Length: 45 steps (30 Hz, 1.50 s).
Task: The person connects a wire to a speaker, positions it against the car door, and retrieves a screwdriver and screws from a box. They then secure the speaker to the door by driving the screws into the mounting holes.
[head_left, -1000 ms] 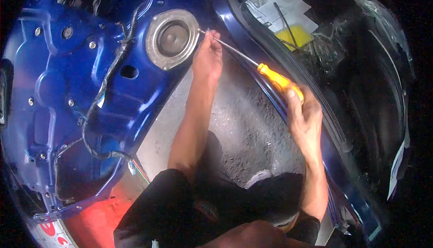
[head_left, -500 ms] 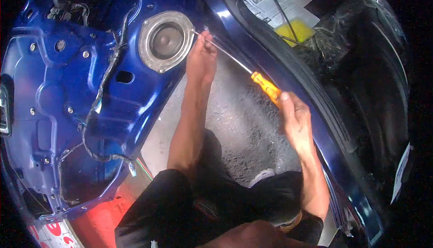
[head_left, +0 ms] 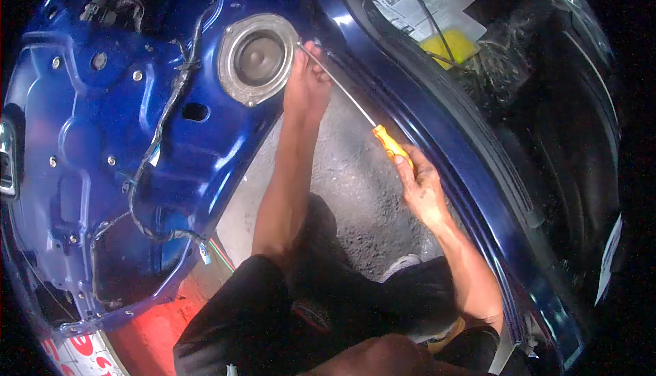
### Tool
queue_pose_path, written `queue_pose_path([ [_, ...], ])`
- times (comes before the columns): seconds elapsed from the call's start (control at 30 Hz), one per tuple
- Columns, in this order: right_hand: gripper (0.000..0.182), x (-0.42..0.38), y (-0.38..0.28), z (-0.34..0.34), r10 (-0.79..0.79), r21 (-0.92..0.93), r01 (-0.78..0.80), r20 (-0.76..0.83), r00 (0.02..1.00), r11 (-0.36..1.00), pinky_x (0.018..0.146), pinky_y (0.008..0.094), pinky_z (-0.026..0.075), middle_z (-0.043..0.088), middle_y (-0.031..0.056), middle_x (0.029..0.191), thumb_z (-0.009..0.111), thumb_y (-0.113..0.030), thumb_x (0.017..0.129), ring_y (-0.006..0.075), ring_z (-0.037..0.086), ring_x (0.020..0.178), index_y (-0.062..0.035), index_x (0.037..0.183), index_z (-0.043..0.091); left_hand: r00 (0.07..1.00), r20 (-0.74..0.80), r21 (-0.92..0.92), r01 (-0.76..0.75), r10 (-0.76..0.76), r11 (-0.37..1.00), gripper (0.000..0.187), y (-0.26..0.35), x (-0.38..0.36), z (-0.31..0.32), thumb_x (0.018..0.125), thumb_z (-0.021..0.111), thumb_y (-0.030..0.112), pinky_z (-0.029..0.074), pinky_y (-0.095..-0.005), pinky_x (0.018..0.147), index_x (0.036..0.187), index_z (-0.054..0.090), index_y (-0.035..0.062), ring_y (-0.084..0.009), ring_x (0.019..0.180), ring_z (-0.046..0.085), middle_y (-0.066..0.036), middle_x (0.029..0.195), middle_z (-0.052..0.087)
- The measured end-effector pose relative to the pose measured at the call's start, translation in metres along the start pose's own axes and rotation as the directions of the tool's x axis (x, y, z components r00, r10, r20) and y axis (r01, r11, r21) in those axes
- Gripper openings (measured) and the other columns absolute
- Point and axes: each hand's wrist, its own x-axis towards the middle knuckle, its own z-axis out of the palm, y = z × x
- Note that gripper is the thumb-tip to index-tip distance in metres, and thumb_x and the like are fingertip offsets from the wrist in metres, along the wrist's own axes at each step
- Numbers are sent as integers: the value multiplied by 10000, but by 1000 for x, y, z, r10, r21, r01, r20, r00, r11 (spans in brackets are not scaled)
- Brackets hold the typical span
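Note:
A round speaker with a metal rim (head_left: pixel 257 59) sits in the blue door panel (head_left: pixel 96 119). My left hand (head_left: pixel 307 78) is at the speaker's right edge, its fingers closed around the tip end of a long screwdriver; whether a screw is among them is hidden. The yellow handle of the screwdriver (head_left: pixel 387 142) is in my right hand (head_left: pixel 422 184), whose fingers are wrapped round it. The shaft runs up and left to the rim's right side.
A dark wire harness (head_left: pixel 168 113) hangs across the door. Right of my hands runs the blue car sill (head_left: pixel 437 143). Papers (head_left: pixel 417 0) and a yellow item (head_left: pixel 452 49) with a dark rod lie inside the car. Below is rough grey ground (head_left: pixel 348 191).
My right hand and the screwdriver's handle have moved left and slightly down, so the shaft stands steeper. The door appears shifted slightly right and up in view. My left hand remains at the rim.

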Motion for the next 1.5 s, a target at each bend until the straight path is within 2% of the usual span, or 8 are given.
queue_pose_path([
  [0.23, 260, 0, -5, -3, -238, -68, 231, -152, 959, 971, 687, 318, 471, 598, 52, 796, 560, -243, 1000, 134, 548, 724, -38, 1160, 573, 981, -192, -144, -49, 21, 988, 150, -9, 26, -1, 992, 582, 261, 417, -263, 689, 1096, 622, 161, -49, 723, 485, 98, 911, 654],
  [0.43, 266, -9, -31, -16, -1, 95, 0, 9, 1000, 995, 671, 316, 462, 568, 33, 820, 608, -162, 968, 131, 530, 728, -47, 1194, 524, 968, -249, -240, -50, -12, 970, 119, -4, 25, 7, 975, 605, 225, 424, -269, 633, 1028, 622, 120, -81, 651, 499, 35, 860, 675],
  [0.57, 388, 3, -21, -28, -629, -503, 488, -153, 762, 713, 654, 313, 492, 585, 151, 1057, 691, -89, 893, 148, 603, 833, -29, 1224, 497, 962, -272, -288, -95, 13, 953, 122, -4, 24, 16, 986, 587, 193, 480, -250, 653, 1042, 605, 86, -77, 700, 565, -10, 914, 676],
  [0.9, 323, 4, -67, -41, -65, 9, 67, -162, 985, 998, 616, 279, 420, 554, 67, 717, 604, -293, 965, 131, 510, 709, 28, 998, 625, 996, -86, -201, -8, -10, 980, 217, -23, -13, 20, 977, 584, 101, 546, -201, 735, 1154, 562, -23, -110, 879, 604, -88, 1072, 616],
  [1.03, 294, -11, -50, -42, -707, -506, 572, -112, 699, 646, 668, 317, 474, 612, 153, 827, 554, -226, 994, 211, 622, 830, 10, 1170, 550, 986, -153, -138, -90, 69, 986, 263, -21, -5, 20, 974, 606, 127, 518, -195, 785, 1154, 550, -56, -124, 938, 568, -112, 1128, 549],
  [1.2, 251, -12, -69, -43, -129, -250, 79, -191, 973, 965, 686, 361, 503, 645, 188, 805, 537, -172, 995, 274, 672, 762, 19, 1155, 566, 972, -221, -111, -109, 82, 988, 252, -22, 0, 20, 936, 669, 130, 520, -206, 767, 1120, 586, -22, -137, 966, 577, -77, 1073, 583],
  [1.33, 310, -13, -42, -33, -522, -321, 446, -211, 827, 836, 772, 377, 508, 655, 204, 917, 617, -142, 949, 295, 675, 850, 24, 1202, 549, 971, -228, -47, -85, 72, 995, 210, -21, 1, 22, 926, 687, 144, 515, -201, 749, 1068, 615, 7, -129, 949, 588, -61, 1030, 601],
  [1.5, 309, 5, -33, -35, -414, -245, 357, -246, 876, 901, 770, 360, 507, 658, 179, 914, 654, -131, 926, 254, 666, 835, 9, 1186, 562, 983, -135, -174, -150, 127, 973, 206, -19, -1, 15, 946, 663, 177, 524, -230, 784, 1078, 596, 34, -119, 901, 577, -64, 1022, 598],
])
